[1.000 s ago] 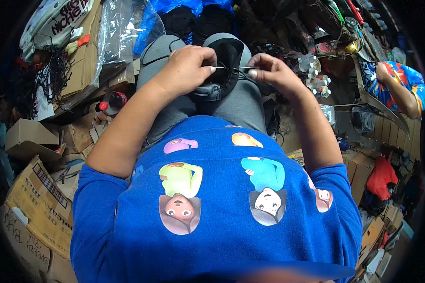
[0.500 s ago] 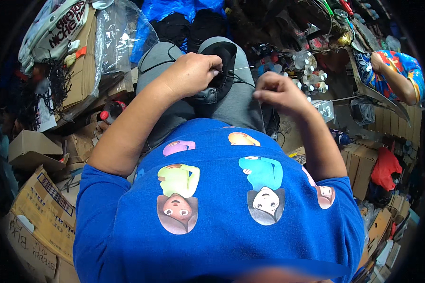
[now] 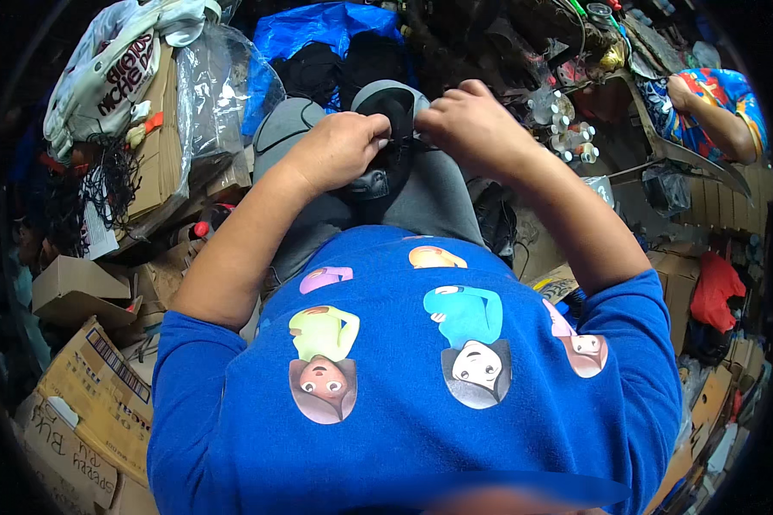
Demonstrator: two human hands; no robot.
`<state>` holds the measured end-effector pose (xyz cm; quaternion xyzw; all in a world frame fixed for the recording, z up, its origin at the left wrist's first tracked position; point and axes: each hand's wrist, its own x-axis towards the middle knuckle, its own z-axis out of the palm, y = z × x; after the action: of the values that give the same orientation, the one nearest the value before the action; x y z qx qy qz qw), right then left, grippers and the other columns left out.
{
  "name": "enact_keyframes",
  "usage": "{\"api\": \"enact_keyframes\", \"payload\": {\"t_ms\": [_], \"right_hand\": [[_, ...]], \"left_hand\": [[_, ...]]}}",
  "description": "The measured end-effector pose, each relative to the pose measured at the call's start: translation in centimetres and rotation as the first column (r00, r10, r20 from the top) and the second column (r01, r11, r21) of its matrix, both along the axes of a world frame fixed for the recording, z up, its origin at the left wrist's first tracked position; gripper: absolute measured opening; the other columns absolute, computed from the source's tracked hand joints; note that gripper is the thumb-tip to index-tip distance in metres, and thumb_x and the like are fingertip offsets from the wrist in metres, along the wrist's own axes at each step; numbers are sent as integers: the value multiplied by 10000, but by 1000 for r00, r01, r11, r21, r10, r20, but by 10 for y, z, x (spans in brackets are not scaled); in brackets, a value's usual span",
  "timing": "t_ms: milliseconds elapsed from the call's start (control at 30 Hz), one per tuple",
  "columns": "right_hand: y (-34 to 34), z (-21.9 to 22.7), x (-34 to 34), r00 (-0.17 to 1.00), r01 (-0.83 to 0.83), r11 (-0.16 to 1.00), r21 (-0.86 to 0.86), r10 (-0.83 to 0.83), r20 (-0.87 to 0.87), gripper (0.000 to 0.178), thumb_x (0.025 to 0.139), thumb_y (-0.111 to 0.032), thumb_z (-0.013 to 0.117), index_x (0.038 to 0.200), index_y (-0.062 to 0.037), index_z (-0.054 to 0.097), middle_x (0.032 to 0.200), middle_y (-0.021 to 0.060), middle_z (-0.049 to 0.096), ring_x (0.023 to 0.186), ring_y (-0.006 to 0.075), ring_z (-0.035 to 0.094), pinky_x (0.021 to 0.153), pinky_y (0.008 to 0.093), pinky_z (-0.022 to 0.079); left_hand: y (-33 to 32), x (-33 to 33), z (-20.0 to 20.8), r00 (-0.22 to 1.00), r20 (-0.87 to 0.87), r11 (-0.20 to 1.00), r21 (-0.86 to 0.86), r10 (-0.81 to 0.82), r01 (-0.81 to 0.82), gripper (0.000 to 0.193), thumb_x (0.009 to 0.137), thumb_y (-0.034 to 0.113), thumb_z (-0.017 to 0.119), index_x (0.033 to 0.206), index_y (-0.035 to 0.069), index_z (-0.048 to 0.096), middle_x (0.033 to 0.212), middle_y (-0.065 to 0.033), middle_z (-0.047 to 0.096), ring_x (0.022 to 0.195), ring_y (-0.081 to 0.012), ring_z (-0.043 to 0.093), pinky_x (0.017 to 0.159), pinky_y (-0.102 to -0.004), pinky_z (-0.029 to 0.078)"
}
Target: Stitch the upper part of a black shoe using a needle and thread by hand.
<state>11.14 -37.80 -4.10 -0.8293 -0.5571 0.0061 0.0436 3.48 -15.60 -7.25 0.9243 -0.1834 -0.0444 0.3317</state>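
Head view. The black shoe (image 3: 395,159) rests on the lap, supported by the grey trousers (image 3: 434,197). Its dark opening lies between the hands; stitched leather shows at the end nearer the body.

Left hand (image 3: 339,148): fingers bent, thumb near the index finger, fingertips at the left side of the opening. Whether they grip the shoe or anything fine cannot be determined.

Right hand (image 3: 474,122): fingers curled, fingertips near the right edge of the shoe. Contact and contents of the pinch cannot be determined; the back of the hand blocks the view.

Caution: the lap appears to be the only firm support. Uneven pull between the hands could roll the shoe or tip it toward the gap between the thighs. Dark material inside a dark opening gives poor contrast, so a fingertip could be misplaced.

A black cord (image 3: 288,135) lies over the left knee; a sweep of the left forearm could catch it. Clear bottles (image 3: 580,137) with pale caps stand beyond the right hand; a wide outward stroke of that arm could topple them.
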Motion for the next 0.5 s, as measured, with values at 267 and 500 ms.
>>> {"api": "enact_keyframes", "payload": {"t_ms": [267, 500], "right_hand": [[-38, -26, 23, 995, -36, 995, 92, 45, -92, 100, 772, -112, 568, 869, -134, 559, 792, 55, 602, 876, 255, 586, 837, 372, 396], [-41, 10, 35, 259, 826, 519, 221, -2, -966, 202, 885, -181, 615, 959, 5, 641, 890, 36, 647, 892, 137, 605, 823, 293, 464]], "left_hand": [[65, -34, -7, 991, 133, 994, 106, 16, -30, 149, 831, 70, 542, 967, 44, 598, 870, -184, 630, 816, -318, 616, 714, -399, 488], [89, -45, 76, 898, -350, 725, -541, 268, -427, 77, 893, 81, 573, 901, 13, 607, 870, -64, 631, 844, -129, 591, 777, -277, 473]]}}
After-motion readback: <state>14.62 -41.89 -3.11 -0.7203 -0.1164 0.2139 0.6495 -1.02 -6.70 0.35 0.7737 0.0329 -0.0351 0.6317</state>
